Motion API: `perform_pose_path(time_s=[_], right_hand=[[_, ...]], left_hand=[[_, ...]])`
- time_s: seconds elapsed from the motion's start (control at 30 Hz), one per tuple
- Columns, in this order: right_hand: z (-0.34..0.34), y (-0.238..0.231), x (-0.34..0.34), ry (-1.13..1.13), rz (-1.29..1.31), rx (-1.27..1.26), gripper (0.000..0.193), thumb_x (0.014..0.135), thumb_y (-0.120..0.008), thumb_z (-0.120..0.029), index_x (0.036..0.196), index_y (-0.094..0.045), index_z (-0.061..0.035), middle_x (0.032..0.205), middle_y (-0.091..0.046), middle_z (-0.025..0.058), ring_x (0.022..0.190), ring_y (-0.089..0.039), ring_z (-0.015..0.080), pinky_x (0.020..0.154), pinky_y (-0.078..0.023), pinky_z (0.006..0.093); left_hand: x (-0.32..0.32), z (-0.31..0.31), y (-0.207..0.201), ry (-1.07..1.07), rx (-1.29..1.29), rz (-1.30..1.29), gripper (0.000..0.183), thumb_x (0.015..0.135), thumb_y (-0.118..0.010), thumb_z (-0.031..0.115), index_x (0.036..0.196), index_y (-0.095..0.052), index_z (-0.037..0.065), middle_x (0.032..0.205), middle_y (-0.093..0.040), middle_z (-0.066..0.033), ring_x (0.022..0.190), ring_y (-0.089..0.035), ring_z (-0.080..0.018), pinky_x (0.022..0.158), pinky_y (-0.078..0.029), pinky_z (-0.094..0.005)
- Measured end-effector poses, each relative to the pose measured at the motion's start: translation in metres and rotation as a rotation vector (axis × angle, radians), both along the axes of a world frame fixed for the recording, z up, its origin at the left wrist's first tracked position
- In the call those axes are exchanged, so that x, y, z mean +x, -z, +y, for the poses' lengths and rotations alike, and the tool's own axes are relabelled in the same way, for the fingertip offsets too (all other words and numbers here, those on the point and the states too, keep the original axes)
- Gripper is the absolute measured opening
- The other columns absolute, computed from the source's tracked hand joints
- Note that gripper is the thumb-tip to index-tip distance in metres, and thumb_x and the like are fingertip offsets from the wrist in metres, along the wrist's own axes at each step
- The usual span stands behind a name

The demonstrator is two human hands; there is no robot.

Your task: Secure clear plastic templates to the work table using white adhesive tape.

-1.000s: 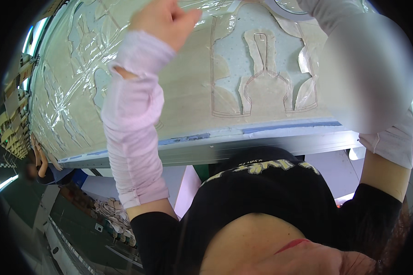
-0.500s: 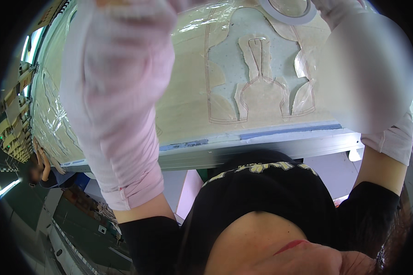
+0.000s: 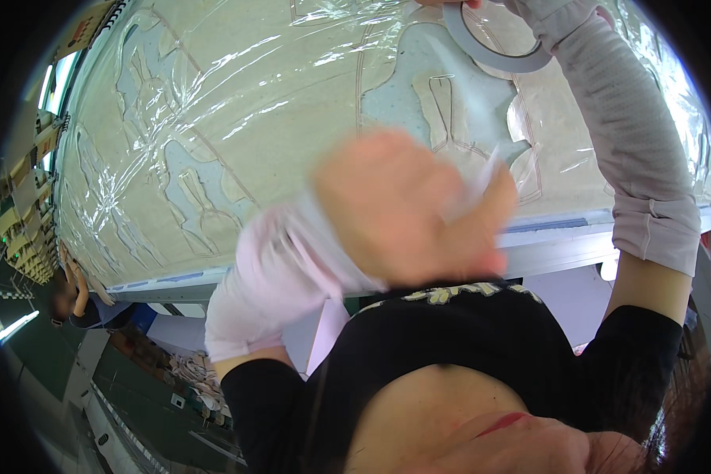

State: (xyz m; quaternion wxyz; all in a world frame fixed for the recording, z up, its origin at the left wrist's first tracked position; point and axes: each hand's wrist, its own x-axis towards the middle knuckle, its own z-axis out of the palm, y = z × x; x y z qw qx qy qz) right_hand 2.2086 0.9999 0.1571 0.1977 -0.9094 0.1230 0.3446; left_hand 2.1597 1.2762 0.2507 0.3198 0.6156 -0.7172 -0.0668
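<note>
My left hand [image 3: 407, 209], smeared by motion, is in front of my chest above the table's near edge. A pale translucent strip of tape [image 3: 484, 172] shows at its fingers, which look closed on it. At the top edge, my right hand [image 3: 450, 2] is mostly cut off; its fingertips grip the rim of a large roll of tape [image 3: 539, 62]. The roll is above a beige fabric panel [image 3: 379, 189] with cut-outs that show a pale blue layer beneath. Glossy clear film [image 3: 292, 87] covers the fabric. Light sleeve covers are on both forearms.
More cut-out shapes [image 3: 193, 189] lie under the film at the left. Along the near side runs the table's metal edge [image 3: 561, 246], with blue strips [image 3: 545, 225] on it. Another person [image 3: 95, 304] is at the table's far left, near crates and piled cloth [image 3: 201, 375].
My left arm has swung down and back from the top edge toward my chest. My right hand and the roll have shifted only slightly. Much more of the film-covered table shows.
</note>
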Motion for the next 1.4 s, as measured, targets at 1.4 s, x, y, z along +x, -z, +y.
perform_pose_path(time_s=[1.4], right_hand=[[-0.014, -0.05, -0.087, -0.179, -0.068, 0.016, 0.046, 0.088, -0.053, -0.021, 0.133, -0.065, -0.0234, 0.102, -0.073, 0.0177, 0.09, -0.07, 0.0349, 0.085, -0.055, 0.0429]], left_hand=[[0.099, -0.076, 0.143, -0.371, 0.101, -0.315, 0.028, 0.083, -0.062, 0.015, 0.108, -0.073, 0.024, 0.1, -0.072, 0.002, 0.095, -0.068, -0.0199, 0.092, -0.044, -0.0459]])
